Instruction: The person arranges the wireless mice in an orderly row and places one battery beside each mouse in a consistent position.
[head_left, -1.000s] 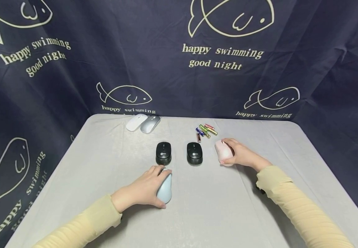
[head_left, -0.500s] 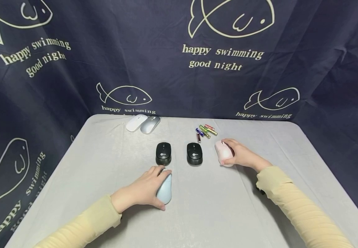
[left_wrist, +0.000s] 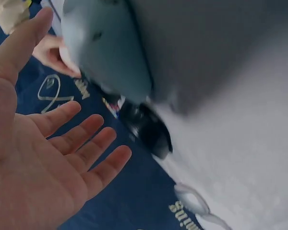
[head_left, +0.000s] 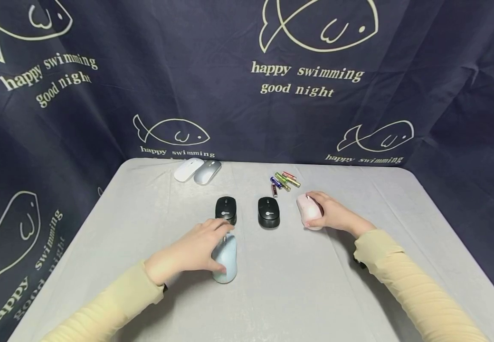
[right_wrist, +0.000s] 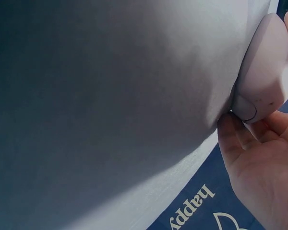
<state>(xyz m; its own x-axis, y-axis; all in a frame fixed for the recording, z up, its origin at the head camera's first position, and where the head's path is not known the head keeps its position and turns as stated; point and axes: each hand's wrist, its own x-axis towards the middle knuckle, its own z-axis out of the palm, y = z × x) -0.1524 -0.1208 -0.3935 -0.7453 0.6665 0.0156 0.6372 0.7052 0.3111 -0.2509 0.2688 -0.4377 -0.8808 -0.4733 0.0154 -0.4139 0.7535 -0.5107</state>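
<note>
A light blue computer mouse [head_left: 228, 256] lies on the table in front of the left black mouse [head_left: 226, 208]. My left hand [head_left: 189, 247] hovers over its left side, fingers spread; in the left wrist view the palm [left_wrist: 33, 163] faces the blue mouse [left_wrist: 108, 48] with a gap between them. Farther right, my right hand [head_left: 336, 214] grips a pale pink mouse [head_left: 308, 212] by its two ends. The right wrist view shows fingertips at one end of the pink mouse [right_wrist: 268, 67] and the thumb at the other.
A second black mouse [head_left: 268, 212] sits between the hands. Several small batteries [head_left: 283, 180] lie in a loose pile behind it. At the back left, a white mouse [head_left: 188, 169] and a grey mouse [head_left: 207, 172] lie side by side. A dark blue curtain [head_left: 247, 109] hangs behind the table.
My left hand has let go of the blue mouse and moved slightly up and left, uncovering more of it. The right hand and pink mouse have stayed put.
</note>
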